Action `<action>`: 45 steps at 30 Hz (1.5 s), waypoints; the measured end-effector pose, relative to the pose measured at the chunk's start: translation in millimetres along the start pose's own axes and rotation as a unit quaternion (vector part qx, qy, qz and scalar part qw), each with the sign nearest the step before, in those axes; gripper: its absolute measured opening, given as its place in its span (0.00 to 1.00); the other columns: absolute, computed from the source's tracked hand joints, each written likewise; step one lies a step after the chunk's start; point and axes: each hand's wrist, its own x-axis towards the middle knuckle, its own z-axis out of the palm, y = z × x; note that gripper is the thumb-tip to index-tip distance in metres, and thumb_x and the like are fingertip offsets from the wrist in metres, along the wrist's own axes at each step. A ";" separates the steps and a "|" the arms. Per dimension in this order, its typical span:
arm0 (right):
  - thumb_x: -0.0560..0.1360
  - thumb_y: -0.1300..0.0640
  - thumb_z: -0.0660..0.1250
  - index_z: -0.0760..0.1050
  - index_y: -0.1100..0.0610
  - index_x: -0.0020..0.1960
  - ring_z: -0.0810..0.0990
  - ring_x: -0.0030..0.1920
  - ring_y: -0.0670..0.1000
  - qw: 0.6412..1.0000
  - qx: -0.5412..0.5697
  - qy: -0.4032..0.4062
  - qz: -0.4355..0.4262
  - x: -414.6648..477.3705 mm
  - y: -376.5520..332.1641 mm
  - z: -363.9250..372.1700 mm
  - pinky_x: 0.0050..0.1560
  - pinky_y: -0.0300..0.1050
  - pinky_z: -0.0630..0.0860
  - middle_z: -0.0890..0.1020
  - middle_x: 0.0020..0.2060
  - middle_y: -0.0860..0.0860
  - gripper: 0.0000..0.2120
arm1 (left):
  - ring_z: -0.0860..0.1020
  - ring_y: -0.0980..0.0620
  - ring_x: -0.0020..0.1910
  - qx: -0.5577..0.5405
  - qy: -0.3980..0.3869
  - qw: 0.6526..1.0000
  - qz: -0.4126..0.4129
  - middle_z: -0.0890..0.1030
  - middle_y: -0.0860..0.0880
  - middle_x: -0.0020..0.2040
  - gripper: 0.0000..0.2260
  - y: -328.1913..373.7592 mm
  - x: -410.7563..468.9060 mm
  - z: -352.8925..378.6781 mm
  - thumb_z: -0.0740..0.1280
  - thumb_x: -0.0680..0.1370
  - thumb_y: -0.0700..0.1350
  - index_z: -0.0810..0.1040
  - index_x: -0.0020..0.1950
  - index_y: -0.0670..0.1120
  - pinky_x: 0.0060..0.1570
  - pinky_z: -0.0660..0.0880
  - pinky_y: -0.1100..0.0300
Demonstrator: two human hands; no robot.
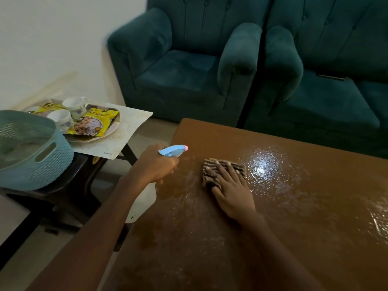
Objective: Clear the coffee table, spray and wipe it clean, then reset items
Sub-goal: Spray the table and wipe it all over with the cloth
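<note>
Wiping seems underway: right hand [233, 192] presses the striped cloth [211, 174] flat-fingered, left hand [156, 164] grips the spray bottle [173, 151], and droplets [265, 168] on the coffee table [294, 227] likely need sweeping next.

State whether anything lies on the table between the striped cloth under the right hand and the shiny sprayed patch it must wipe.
Nothing visible does. The striped cloth, pressed flat by the right hand, lies just beside the sprayed patch; only bare wet coffee table separates them.
</note>
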 end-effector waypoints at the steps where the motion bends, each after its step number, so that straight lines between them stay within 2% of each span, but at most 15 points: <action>1: 0.73 0.35 0.34 0.47 0.35 0.78 0.35 0.78 0.45 1.000 0.008 0.004 0.015 -11.6 5.0 1.1 0.74 0.44 0.35 0.42 0.77 0.38 0.33 | 0.81 0.48 0.38 0.001 -0.008 1.000 0.000 0.81 0.46 0.43 0.11 -2.7 1.1 -0.4 0.67 0.78 0.50 0.75 0.57 0.47 0.27 0.73 0.63; 4: 0.74 0.35 0.37 0.48 0.35 0.77 0.35 0.77 0.43 0.994 0.018 0.026 0.103 -30.8 18.4 0.2 0.74 0.44 0.37 0.44 0.78 0.37 0.31 | 0.80 0.48 0.36 0.015 -0.021 1.000 0.003 0.81 0.46 0.42 0.10 -15.5 4.9 -4.1 0.67 0.78 0.51 0.75 0.55 0.46 0.27 0.73 0.63; 6: 0.80 0.38 0.43 0.48 0.37 0.78 0.36 0.78 0.45 0.988 0.024 0.029 0.151 -26.0 21.9 -0.9 0.76 0.47 0.39 0.44 0.79 0.39 0.26 | 0.79 0.49 0.33 0.033 -0.026 0.999 0.004 0.81 0.45 0.41 0.12 -26.1 7.0 -9.2 0.67 0.78 0.52 0.76 0.53 0.45 0.28 0.73 0.63; 12: 0.82 0.41 0.46 0.50 0.41 0.79 0.38 0.79 0.51 0.979 0.033 0.045 0.198 28.3 2.8 -1.9 0.76 0.55 0.40 0.45 0.80 0.45 0.26 | 0.76 0.51 0.31 0.043 -0.038 0.998 0.013 0.80 0.43 0.38 0.10 -53.5 2.7 -33.8 0.67 0.78 0.49 0.78 0.51 0.43 0.29 0.73 0.59; 17: 0.82 0.39 0.45 0.48 0.39 0.79 0.38 0.79 0.53 0.994 0.022 0.015 0.104 92.5 -58.6 6.2 0.74 0.54 0.35 0.44 0.80 0.45 0.26 | 0.78 0.42 0.32 -0.005 0.000 1.000 0.009 0.81 0.39 0.39 0.07 -71.4 -10.1 -54.1 0.66 0.76 0.45 0.78 0.45 0.41 0.36 0.79 0.46; 21: 0.82 0.42 0.48 0.57 0.41 0.78 0.41 0.79 0.50 0.998 0.013 -0.011 -0.055 89.4 -113.6 20.4 0.78 0.53 0.41 0.48 0.80 0.43 0.24 | 0.78 0.42 0.28 -0.028 0.021 0.999 -0.001 0.81 0.38 0.37 0.07 -82.4 -15.2 -64.2 0.65 0.76 0.43 0.78 0.42 0.41 0.25 0.75 0.57; 23: 0.80 0.41 0.46 0.61 0.42 0.77 0.40 0.79 0.47 0.991 0.011 -0.027 -0.131 64.4 -115.3 22.0 0.78 0.51 0.42 0.48 0.79 0.40 0.26 | 0.76 0.47 0.26 -0.037 0.025 0.999 -0.013 0.81 0.40 0.38 0.06 -88.9 -13.8 -67.7 0.66 0.76 0.44 0.77 0.42 0.43 0.23 0.70 0.62; 25: 0.77 0.39 0.43 0.59 0.39 0.76 0.38 0.78 0.43 0.983 0.026 -0.048 -0.175 39.7 -101.8 20.5 0.76 0.46 0.40 0.46 0.78 0.36 0.29 | 0.77 0.48 0.27 -0.039 0.026 0.999 -0.026 0.81 0.42 0.39 0.06 -95.9 -11.2 -69.4 0.66 0.76 0.46 0.78 0.44 0.43 0.23 0.70 0.62; 28: 0.76 0.38 0.43 0.56 0.34 0.75 0.37 0.77 0.40 0.988 0.037 -0.050 -0.143 35.7 -73.7 13.8 0.75 0.46 0.40 0.46 0.77 0.35 0.27 | 0.78 0.48 0.28 -0.037 0.024 0.998 -0.035 0.81 0.41 0.39 0.07 -103.1 -8.9 -69.2 0.66 0.77 0.47 0.78 0.44 0.44 0.25 0.72 0.61; 32: 0.79 0.40 0.44 0.54 0.40 0.79 0.40 0.79 0.47 1.000 0.011 -0.007 -0.003 88.7 -70.2 10.1 0.76 0.50 0.40 0.48 0.79 0.42 0.28 | 0.79 0.47 0.32 -0.044 0.023 0.998 -0.032 0.81 0.42 0.41 0.07 -106.3 -9.1 -69.6 0.66 0.77 0.48 0.78 0.48 0.44 0.24 0.72 0.62; 34: 0.82 0.42 0.46 0.54 0.42 0.79 0.41 0.79 0.50 1.000 0.017 -0.003 0.024 117.7 -88.7 14.8 0.77 0.53 0.41 0.48 0.80 0.44 0.25 | 0.78 0.48 0.32 -0.046 0.021 0.998 -0.036 0.81 0.42 0.42 0.09 -106.9 -9.7 -70.3 0.66 0.77 0.48 0.78 0.50 0.43 0.23 0.71 0.63; 36: 0.82 0.43 0.47 0.61 0.45 0.77 0.43 0.79 0.51 1.000 0.019 -0.004 -0.016 129.4 -111.1 19.3 0.77 0.54 0.43 0.52 0.80 0.46 0.24 | 0.78 0.48 0.32 -0.046 0.023 0.998 -0.039 0.81 0.42 0.42 0.10 -106.4 -10.4 -71.3 0.66 0.77 0.49 0.77 0.50 0.43 0.23 0.71 0.63; 40: 0.80 0.43 0.47 0.75 0.48 0.67 0.55 0.77 0.49 0.985 0.038 -0.026 -0.164 102.7 -130.7 22.2 0.77 0.54 0.49 0.70 0.72 0.47 0.25 | 0.78 0.47 0.31 -0.052 0.024 0.998 -0.032 0.81 0.42 0.41 0.08 -106.3 -11.9 -73.4 0.65 0.76 0.48 0.77 0.49 0.43 0.25 0.72 0.62; 43: 0.77 0.42 0.46 0.77 0.48 0.65 0.57 0.76 0.47 0.975 0.049 -0.034 -0.215 96.8 -118.4 18.8 0.77 0.53 0.51 0.71 0.71 0.47 0.27 | 0.77 0.48 0.31 -0.062 0.027 0.997 -0.027 0.80 0.41 0.42 0.08 -109.8 -13.3 -76.6 0.65 0.77 0.46 0.77 0.49 0.42 0.24 0.72 0.62; 45: 0.78 0.42 0.46 0.74 0.48 0.69 0.56 0.77 0.48 0.984 0.036 -0.008 -0.173 113.5 -110.6 16.8 0.77 0.53 0.50 0.68 0.74 0.47 0.27 | 0.76 0.48 0.30 -0.065 0.024 0.997 -0.019 0.81 0.40 0.41 0.08 -113.8 -13.5 -80.0 0.65 0.77 0.46 0.78 0.48 0.42 0.23 0.71 0.63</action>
